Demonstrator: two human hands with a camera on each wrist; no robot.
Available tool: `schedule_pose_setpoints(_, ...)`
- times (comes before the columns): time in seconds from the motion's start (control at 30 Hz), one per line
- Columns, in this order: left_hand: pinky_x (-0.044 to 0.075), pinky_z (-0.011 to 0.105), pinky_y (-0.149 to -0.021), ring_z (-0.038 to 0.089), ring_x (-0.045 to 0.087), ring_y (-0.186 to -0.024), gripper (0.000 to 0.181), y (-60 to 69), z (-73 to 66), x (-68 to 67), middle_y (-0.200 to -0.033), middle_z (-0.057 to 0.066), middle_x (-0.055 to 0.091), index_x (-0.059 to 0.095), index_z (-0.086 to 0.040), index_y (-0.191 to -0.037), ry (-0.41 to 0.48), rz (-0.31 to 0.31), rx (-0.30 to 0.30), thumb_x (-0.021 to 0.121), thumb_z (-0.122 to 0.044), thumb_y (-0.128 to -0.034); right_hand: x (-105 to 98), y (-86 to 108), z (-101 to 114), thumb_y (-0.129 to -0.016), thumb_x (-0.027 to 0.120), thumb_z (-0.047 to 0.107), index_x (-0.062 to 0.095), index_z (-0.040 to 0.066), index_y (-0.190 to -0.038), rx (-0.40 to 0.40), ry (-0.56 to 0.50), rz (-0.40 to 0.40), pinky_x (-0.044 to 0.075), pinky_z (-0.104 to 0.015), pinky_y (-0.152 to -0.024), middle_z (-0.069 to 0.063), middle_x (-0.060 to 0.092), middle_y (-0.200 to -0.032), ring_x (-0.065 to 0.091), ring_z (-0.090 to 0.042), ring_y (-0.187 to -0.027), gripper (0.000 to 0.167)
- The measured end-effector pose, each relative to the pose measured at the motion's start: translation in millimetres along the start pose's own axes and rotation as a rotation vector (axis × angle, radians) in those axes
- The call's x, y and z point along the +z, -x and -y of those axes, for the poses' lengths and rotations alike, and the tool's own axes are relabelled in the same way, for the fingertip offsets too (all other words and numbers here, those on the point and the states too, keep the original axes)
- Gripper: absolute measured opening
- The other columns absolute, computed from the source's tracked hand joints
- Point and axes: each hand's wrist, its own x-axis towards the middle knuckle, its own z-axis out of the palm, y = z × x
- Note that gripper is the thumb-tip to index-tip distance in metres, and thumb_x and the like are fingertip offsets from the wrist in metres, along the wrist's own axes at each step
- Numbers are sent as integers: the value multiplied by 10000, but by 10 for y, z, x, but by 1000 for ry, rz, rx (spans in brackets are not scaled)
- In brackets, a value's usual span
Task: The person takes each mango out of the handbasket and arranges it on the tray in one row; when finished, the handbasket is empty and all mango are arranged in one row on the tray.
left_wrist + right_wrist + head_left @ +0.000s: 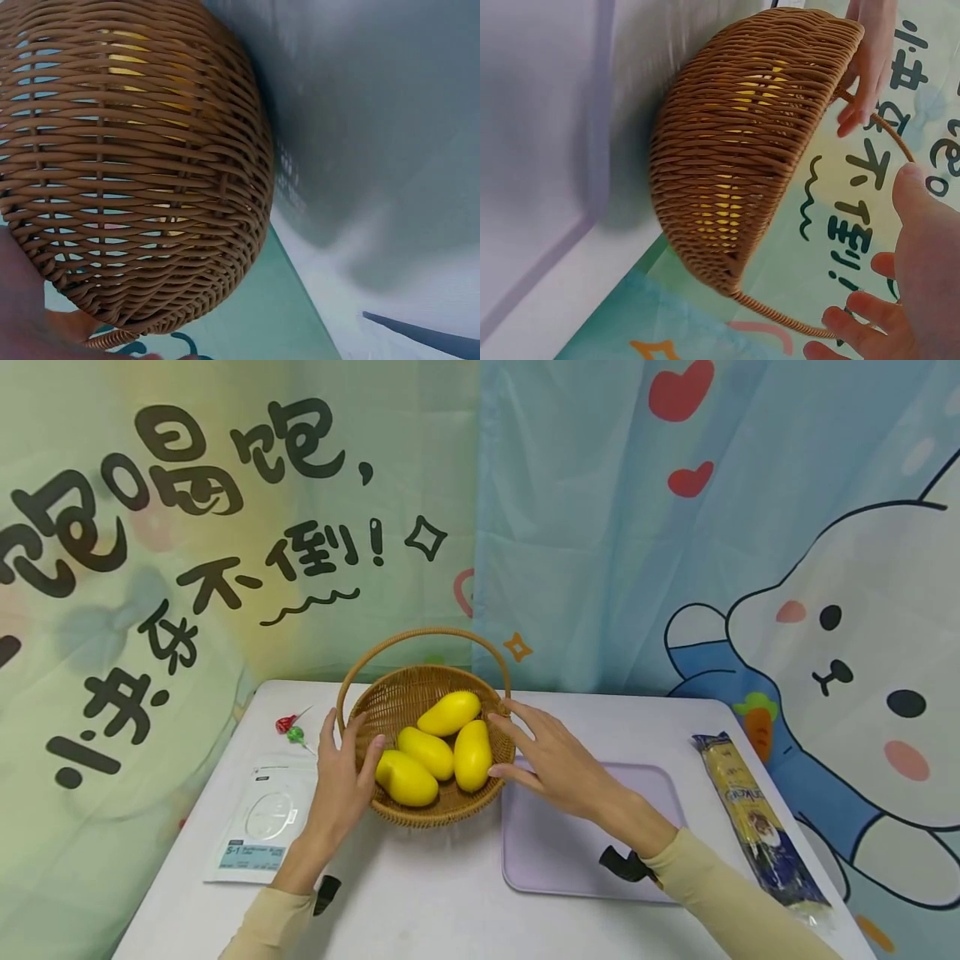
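A brown wicker basket point(442, 817) with a hooped handle point(431, 632) holds several yellow mangoes point(426, 752). At its left rim is my left hand point(337, 797), fingers extended and thumb over the edge near a mango. My right hand point(562, 768) is spread beside the right rim, its thumb and fingers pointing toward the mangoes. The left wrist view shows the woven side point(142, 157) close up, with part of the left hand point(22, 300) by the rim. In the right wrist view, the right hand point(922, 270) appears apart from the basket point(727, 142), fingers loosely bent.
A lilac tray point(592, 860) lies partly under the right forearm. To the far right is a gold and blue packet point(757, 818). On the left are a white pouch point(262, 827), a red lollipop point(286, 723) and a green lollipop point(296, 735). Printed curtains point(555, 527) hang behind.
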Motion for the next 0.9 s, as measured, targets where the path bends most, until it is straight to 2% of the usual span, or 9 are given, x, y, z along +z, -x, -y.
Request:
schedule_pose_setpoints(0.13, 312, 692, -1135, 502, 248, -1489, 629, -19, 0, -11, -1674, 241, 52, 398, -66, -1541, 50, 114, -61, 456, -474, -1067, 12, -109, 25, -999, 569, 533, 375, 172, -1573, -13, -9, 18, 336, -541, -1190, -129, 314, -1638, 368, -321, -1479, 705)
schedule_pose_setpoints(0.27, 338, 662, -1137, 487, 295, -1475, 658, -23, 3, -9, -1662, 262, 72, 391, -59, -1543, 79, 166, -77, 423, -512, -1066, 21, -261, 53, -1011, 546, 534, 387, 152, -1564, -34, -15, 37, 326, -533, -1198, -135, 314, -1640, 349, -307, -1495, 691)
schedule_pose_setpoints(0.43, 352, 655, -1132, 492, 349, -1446, 658, -28, -9, -11, -1644, 275, 115, 410, -54, -1529, 82, 172, -72, 422, -520, -1064, 8, -463, 88, -1017, 499, 568, 403, 121, -1555, -28, -26, 90, 314, -527, -1209, -154, 300, -1647, 323, -300, -1514, 706)
schedule_pose_setpoints(0.6, 352, 645, -1138, 483, 348, -1451, 665, -26, -25, -14, -1654, 257, 103, 407, -53, -1530, 86, 171, -78, 420, -526, -1063, -4, -671, 93, -1010, 508, 576, 433, 114, -1537, -2, -58, 168, 374, -537, -1169, -165, 341, -1619, 397, -336, -1464, 705)
schedule_pose_setpoints(0.9, 377, 643, -1119, 487, 402, -1415, 671, -26, -43, -16, -1648, 268, 106, 418, -42, -1516, 86, 174, -82, 425, -534, -1059, 23, -945, -14, -987, 629, 477, 396, 125, -1557, 149, -219, 435, 384, -553, -1158, -199, 289, -1630, 409, -374, -1447, 709)
